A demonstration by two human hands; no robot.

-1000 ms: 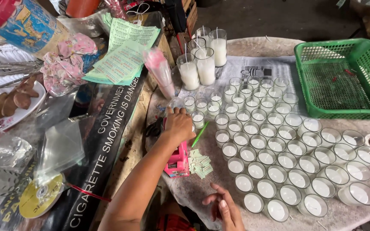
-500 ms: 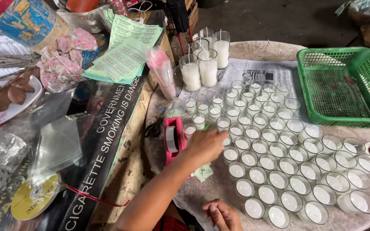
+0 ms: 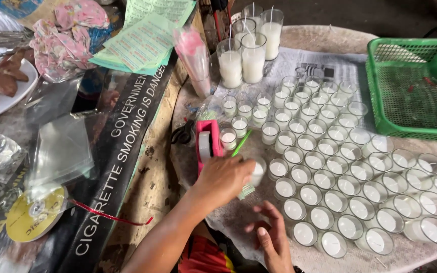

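The left hand (image 3: 223, 178) is wrapped around a small clear glass votive cup filled with white wax (image 3: 257, 172), fingers curled over its near side, so only the cup's right edge peeks out. It sits at the near left corner of the big field of matching wax-filled glass cups (image 3: 330, 162) spread over the newspaper-covered round table (image 3: 324, 40), just beside the pink tape dispenser (image 3: 207, 144) and a thin green stick (image 3: 242, 143). The right hand (image 3: 274, 237) rests lower, near the table's edge, fingers loose and open, holding nothing, close to the nearest cups but apart from them. That little cup looks like a fragile customer: thin glass, smooth and likely slippery at the wall, yet made fairly dense for its size by the solid wax. Gripping around the side wall, as the left hand does, seems the sound choice, since the rim is the part most likely to chip. Far off stand tall glass candles (image 3: 251, 50), and at the far right a green plastic basket (image 3: 413, 86).
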